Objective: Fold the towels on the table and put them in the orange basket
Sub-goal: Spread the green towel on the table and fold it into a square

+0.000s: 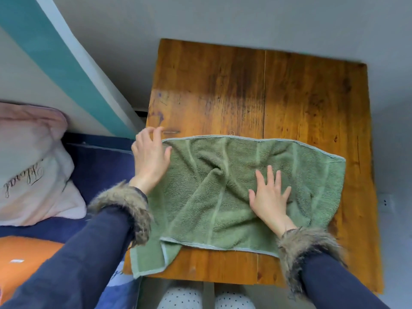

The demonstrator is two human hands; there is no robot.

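a green towel (223, 192) is lying spread across the near half of a wooden table (267, 90), rumpled in the middle with creases running from the centre. its far hem is running roughly parallel to the table's far edge, and its near left corner is hanging over the table's near left edge, with a lower layer showing there beneath the upper one.

the person's right hand (269, 195) is lying flat on the towel, right of its middle, palm down with the fingers straight and spread apart. the left hand (151, 157) is sitting at the towel's far left corner, its heel over the cloth edge; the fingers are loosely curled and raised, and whether they are touching the hem cannot be told. both wrists are wearing dark blue sleeves with fur cuffs (127, 208).

to the left of the table, an orange surface (24, 262) is showing at the lower left, beside the left sleeve, resting on dark blue bedding (100, 166). a pale pink pillow (31, 166) with script lettering is lying further back on that bedding.
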